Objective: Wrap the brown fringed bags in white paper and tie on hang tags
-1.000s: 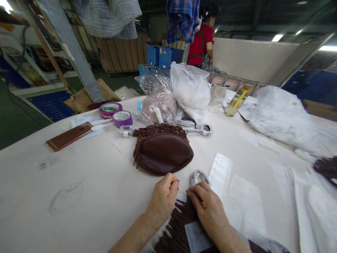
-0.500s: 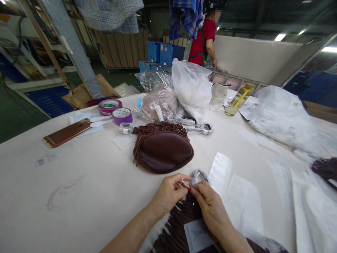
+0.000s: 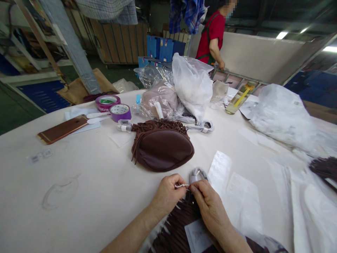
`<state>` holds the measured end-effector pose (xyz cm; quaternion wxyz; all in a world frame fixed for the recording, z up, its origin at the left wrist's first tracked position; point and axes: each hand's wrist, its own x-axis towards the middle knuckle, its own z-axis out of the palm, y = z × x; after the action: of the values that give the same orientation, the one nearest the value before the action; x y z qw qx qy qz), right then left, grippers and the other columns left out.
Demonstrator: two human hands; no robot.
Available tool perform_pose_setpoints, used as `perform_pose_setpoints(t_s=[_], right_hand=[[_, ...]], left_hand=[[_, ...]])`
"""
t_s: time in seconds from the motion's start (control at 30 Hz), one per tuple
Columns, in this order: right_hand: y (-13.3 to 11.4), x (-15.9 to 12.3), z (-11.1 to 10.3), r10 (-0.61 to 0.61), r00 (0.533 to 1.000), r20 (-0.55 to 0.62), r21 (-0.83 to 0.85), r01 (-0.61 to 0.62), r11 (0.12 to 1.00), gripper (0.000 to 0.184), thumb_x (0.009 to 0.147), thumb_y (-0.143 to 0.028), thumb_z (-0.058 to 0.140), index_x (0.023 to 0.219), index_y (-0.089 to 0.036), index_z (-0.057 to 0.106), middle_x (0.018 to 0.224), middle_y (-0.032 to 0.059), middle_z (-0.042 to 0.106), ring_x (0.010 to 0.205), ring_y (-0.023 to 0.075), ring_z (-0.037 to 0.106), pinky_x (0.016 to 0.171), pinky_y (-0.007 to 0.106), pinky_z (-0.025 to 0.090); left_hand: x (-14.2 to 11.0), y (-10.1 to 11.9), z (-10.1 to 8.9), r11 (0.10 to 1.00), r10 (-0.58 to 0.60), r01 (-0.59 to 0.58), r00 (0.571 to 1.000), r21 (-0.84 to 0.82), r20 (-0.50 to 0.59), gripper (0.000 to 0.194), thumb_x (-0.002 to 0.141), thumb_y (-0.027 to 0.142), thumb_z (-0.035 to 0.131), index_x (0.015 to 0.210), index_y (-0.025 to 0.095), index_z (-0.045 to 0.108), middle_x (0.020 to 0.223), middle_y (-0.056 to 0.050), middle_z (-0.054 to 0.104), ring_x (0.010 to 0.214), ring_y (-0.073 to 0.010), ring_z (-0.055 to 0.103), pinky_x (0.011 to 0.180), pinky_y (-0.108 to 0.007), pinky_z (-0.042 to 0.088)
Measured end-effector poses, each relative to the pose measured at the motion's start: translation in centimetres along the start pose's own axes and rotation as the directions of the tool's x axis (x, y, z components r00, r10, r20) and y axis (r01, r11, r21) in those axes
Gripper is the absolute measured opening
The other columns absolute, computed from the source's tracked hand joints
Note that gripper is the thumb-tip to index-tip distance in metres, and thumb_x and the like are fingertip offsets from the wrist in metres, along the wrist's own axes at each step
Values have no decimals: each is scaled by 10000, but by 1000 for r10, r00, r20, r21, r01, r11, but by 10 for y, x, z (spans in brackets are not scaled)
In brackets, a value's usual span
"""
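My left hand (image 3: 167,195) and my right hand (image 3: 206,202) meet at the near edge of the white table (image 3: 86,175). Both pinch a thin white string (image 3: 181,185) stretched between their fingertips, just in front of a small wrapped grey bundle (image 3: 197,174). Under my hands lies a brown fringed bag (image 3: 179,228) with a white paper tag (image 3: 196,237) on it. A second brown fringed bag (image 3: 162,147) lies flat just beyond my hands.
A phone (image 3: 61,129), two purple tape rolls (image 3: 119,112) and white spoons sit at the left. Plastic bags (image 3: 192,82) pile up behind the brown bag, more plastic (image 3: 283,116) at the right. A person in red (image 3: 213,37) stands beyond the table.
My hands came together and now pull the white string taut between them. The person in red has stepped to the right. My view has shifted slightly.
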<state>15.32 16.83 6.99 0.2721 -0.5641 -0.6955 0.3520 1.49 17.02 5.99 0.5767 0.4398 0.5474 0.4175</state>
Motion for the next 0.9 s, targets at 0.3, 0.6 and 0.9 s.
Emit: perform_pose_setpoints(t_s=[0.3,0.6,0.9], right_hand=[[5,-28,-26,74,996,-41,-241,-82,967,300,844,-462,425,932,-223,585,924,66,613,840,223,584,732,360,437],[8,-60,-21,138,990,-23,-534,-129,835,360,823,-435,498,1102,-222,580,1065,88,628,983,267,565,844,414,387],[-34,-50,-27,223,975,7,-628,-169,759,192,775,-216,553,958,-244,605,920,49,649,925,263,577,784,383,357]], left_hand=[[-4,12,-4,769,-194,309,947,-560,255,114,455,167,525,564,140,504,602,-50,635,352,-46,362,359,-190,149],[-15,16,-14,703,-214,386,916,-598,339,180,499,189,623,633,142,513,541,4,569,349,-37,358,369,-183,145],[-26,20,-17,789,-217,389,900,-476,377,202,523,254,642,619,136,509,579,-13,571,375,-45,381,376,-190,142]])
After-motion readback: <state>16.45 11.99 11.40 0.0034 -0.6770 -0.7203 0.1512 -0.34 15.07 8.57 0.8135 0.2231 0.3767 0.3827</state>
